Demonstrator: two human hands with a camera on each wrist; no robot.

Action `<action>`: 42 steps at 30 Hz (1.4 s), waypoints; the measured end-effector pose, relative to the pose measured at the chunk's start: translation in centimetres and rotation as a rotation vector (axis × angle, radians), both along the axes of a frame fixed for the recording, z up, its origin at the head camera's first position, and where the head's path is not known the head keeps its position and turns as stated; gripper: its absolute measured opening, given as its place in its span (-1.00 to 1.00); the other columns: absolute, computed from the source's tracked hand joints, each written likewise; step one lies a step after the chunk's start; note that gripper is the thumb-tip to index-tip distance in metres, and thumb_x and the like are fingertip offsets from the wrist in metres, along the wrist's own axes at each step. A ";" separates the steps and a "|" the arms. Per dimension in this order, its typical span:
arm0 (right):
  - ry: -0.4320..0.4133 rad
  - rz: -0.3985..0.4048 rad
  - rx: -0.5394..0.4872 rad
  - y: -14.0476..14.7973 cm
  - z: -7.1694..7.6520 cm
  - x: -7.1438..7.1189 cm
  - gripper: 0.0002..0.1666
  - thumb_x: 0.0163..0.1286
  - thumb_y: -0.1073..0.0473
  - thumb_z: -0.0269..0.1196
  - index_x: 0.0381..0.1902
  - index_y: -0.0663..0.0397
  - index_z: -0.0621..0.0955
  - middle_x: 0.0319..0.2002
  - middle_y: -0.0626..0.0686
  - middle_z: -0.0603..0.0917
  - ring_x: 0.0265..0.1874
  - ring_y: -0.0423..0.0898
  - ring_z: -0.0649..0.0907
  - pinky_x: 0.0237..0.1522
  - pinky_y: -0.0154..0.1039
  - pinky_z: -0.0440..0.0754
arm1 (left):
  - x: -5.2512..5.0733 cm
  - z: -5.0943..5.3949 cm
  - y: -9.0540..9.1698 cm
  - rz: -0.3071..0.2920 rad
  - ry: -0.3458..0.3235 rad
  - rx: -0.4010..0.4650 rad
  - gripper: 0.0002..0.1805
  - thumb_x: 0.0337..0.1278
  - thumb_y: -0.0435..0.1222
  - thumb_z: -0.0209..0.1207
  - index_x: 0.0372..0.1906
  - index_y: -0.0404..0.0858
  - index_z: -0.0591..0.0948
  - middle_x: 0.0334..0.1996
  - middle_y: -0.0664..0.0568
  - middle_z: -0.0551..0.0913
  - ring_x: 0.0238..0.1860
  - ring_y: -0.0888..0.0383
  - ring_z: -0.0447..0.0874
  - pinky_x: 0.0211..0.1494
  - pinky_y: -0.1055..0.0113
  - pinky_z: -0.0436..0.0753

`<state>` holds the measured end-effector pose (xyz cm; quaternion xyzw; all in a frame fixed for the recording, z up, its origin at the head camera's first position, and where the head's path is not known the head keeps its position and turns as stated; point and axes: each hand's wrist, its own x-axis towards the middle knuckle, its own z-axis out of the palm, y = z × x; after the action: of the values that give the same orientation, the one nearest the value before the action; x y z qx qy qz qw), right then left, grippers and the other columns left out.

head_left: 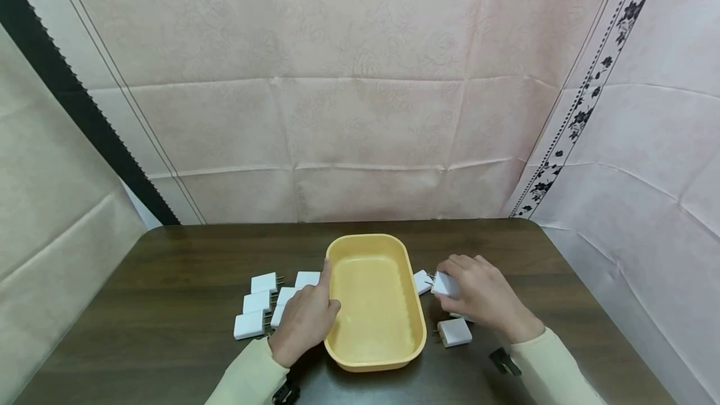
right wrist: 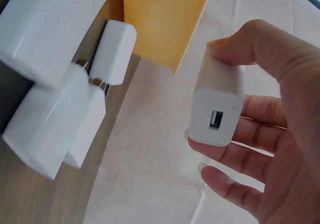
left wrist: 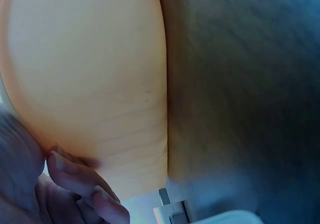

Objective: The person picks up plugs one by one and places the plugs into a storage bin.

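Right hand (head_left: pixel 486 292): thumb and fingers pinch a white charger (head_left: pixel 446 285), held just right of yellow tray (head_left: pixel 375 314). Left hand (head_left: pixel 308 319): index straight along left rim, thumb over it, other fingers curled outside. More chargers (head_left: pixel 249 325) both sides, on brown table (head_left: pixel 185 292).

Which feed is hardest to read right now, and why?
Left wrist view: the worst, with a bluish cast, a dark, smeared right side, the tub tinted orange and the left hand dim; right wrist view: brighter, the held charger showing its port clearly; head view: fairly evenly lit, but the prongs look tiny and soft.
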<state>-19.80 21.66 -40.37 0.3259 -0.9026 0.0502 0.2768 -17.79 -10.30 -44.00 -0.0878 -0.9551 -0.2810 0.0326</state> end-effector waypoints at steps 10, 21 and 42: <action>0.018 0.107 -0.048 -2.1 1.2 1.0 -0.53 -0.08 -0.02 0.53 -0.21 0.03 0.68 -0.31 -0.07 0.69 -0.32 -0.18 0.63 -0.24 -0.19 0.58 | 0.0 0.1 0.0 0.007 -0.016 0.001 -0.12 0.28 -0.36 0.14 0.62 -0.29 0.00 -0.72 0.08 0.45 -0.76 0.21 0.37 -0.65 0.34 0.35; -0.054 0.241 -0.061 -4.6 1.3 1.4 -0.58 0.00 -0.04 0.52 -0.20 0.00 0.68 -0.32 -0.17 0.64 -0.37 -0.28 0.55 -0.26 -0.33 0.49 | -0.2 0.2 -0.1 -0.007 -0.008 0.001 -0.12 0.30 -0.35 0.11 0.63 -0.29 -0.02 -0.77 0.10 0.42 -0.81 0.22 0.33 -0.70 0.35 0.30; -0.194 0.319 -0.010 -6.2 -0.4 2.0 -0.56 0.18 -0.07 0.46 -0.04 -0.02 0.71 -0.17 -0.14 0.73 -0.18 -0.23 0.67 -0.03 -0.22 0.59 | 0.1 0.3 0.1 0.002 -0.001 -0.024 -0.13 0.29 -0.36 0.13 0.62 -0.30 0.01 -0.74 0.09 0.43 -0.77 0.21 0.34 -0.67 0.33 0.31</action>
<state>-17.80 15.41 -40.77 0.4571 -0.8616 0.1292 0.1788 -17.70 -10.18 -43.66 -0.0872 -0.9586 -0.2694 0.0312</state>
